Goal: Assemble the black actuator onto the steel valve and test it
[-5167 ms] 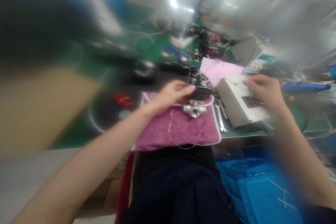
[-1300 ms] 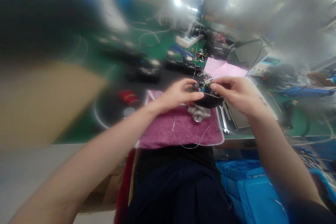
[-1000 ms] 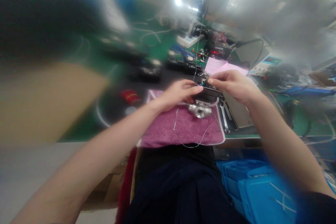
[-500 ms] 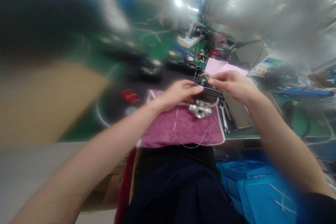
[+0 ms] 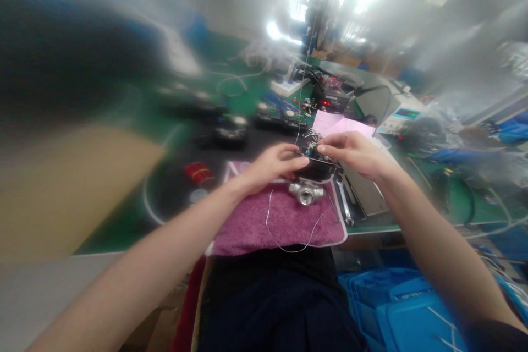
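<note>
A black box-shaped device with small electronic parts in its top sits on a purple towel. Below its front a silver metal valve body is attached. My left hand wraps its fingers and thumb round the left side of the device. Over the parts in the top, my right hand pinches with thumb and forefinger; whatever lies between the fingertips is too small to name. A bent thin wire lies on the towel in front of the valve.
Wrenches and a grey flat panel lie right of the towel. Behind are pink paper, circuit assemblies and a power strip. A red spool stands left. Blue crates are below the bench edge.
The camera view has shifted, so the bench and hands appear lower and slightly further left. Both hands keep nearly the same pose at the device.
</note>
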`<action>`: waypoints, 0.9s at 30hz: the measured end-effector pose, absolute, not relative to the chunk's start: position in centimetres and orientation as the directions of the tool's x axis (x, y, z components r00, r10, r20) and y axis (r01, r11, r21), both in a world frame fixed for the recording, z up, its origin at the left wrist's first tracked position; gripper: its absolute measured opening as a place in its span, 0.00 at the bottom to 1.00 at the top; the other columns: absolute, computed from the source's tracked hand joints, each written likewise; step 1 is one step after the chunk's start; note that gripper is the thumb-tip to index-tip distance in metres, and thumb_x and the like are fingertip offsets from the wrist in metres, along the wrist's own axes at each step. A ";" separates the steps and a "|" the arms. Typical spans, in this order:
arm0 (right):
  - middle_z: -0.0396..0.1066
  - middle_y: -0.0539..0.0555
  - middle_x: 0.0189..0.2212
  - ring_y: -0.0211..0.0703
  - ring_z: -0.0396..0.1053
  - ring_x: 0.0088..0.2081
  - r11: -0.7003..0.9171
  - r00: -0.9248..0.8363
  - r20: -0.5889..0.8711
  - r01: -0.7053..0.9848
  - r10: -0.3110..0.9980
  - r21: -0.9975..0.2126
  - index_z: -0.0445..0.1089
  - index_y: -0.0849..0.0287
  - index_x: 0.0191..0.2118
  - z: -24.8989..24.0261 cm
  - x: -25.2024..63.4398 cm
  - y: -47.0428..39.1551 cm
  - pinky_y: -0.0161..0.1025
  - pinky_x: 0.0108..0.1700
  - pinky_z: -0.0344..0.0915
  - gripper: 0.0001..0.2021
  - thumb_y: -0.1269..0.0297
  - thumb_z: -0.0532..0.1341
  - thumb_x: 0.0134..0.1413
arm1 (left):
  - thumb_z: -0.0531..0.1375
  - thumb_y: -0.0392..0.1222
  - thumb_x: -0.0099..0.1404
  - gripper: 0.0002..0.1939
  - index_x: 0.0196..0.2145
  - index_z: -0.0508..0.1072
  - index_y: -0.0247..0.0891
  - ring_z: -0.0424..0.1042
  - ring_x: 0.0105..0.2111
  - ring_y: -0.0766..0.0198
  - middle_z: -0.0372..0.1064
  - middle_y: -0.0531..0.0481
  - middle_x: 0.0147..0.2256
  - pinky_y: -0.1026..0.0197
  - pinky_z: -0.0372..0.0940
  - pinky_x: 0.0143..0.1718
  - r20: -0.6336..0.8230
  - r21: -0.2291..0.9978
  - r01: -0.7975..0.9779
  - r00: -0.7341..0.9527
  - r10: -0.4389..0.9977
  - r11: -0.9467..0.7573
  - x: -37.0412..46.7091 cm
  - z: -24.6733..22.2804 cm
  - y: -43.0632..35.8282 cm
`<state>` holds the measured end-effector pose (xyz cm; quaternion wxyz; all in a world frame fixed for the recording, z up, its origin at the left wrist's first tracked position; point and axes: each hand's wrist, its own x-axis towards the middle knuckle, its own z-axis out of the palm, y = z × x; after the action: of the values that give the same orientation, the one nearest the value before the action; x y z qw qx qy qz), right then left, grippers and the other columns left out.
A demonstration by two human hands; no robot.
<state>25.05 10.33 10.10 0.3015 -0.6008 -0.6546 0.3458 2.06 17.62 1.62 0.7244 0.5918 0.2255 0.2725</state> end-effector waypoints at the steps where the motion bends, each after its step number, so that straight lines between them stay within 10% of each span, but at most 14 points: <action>1: 0.82 0.55 0.41 0.47 0.75 0.39 0.040 -0.099 -0.022 0.583 0.995 -0.811 0.82 0.57 0.45 10.1 25.1 10.3 0.45 0.45 0.71 0.20 0.45 0.67 0.59 | 0.72 0.56 0.61 0.34 0.57 0.70 0.35 0.76 0.30 0.67 0.76 0.38 0.51 0.63 0.69 0.30 -0.006 0.980 -0.128 0.751 0.660 0.154 2.1 1.6 17.6; 27: 0.82 0.55 0.41 0.47 0.75 0.40 0.059 -0.118 -0.016 0.604 0.993 -0.795 0.82 0.58 0.45 10.4 25.1 10.1 0.44 0.45 0.70 0.20 0.45 0.66 0.61 | 0.72 0.55 0.61 0.33 0.57 0.70 0.36 0.76 0.32 0.67 0.75 0.37 0.53 0.64 0.70 0.30 0.002 0.978 -0.139 0.749 0.662 0.155 2.1 1.6 17.6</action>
<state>25.13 10.13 10.35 0.2891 -0.5977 -0.6677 0.3367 2.06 17.62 1.56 0.7267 0.5887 0.2221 0.2756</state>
